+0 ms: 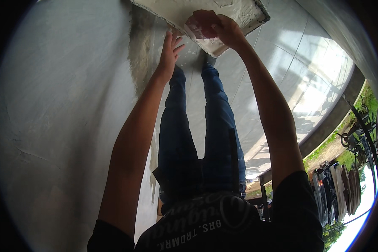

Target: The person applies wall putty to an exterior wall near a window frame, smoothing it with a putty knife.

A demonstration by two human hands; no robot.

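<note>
My right hand (pixel 231 32) grips a flat reddish-brown scraper (pixel 202 24) by its edge, fingers wrapped around its right side. White paste smears the scraper's lower left part. Beneath it is a pale, shallow tray (pixel 262 17) with a dark, crusted rim, coated inside with wet white plaster (pixel 233 9). The tray's far part is cut off by the top of the picture. Just left of the tray's near edge, my left hand (pixel 169 52) is open, its fingers stretched and apart. Whether its fingertips touch the tray I cannot tell.
A smooth grey wall (pixel 59 96) rises close on my left, with a rough brownish strip (pixel 140 50) along its lower edge. Shiny grey floor tiles (pixel 277 63) lie to the right, ending at a ledge. Outdoors, clothes (pixel 338 189) hang beside a parked motorbike (pixel 353 136).
</note>
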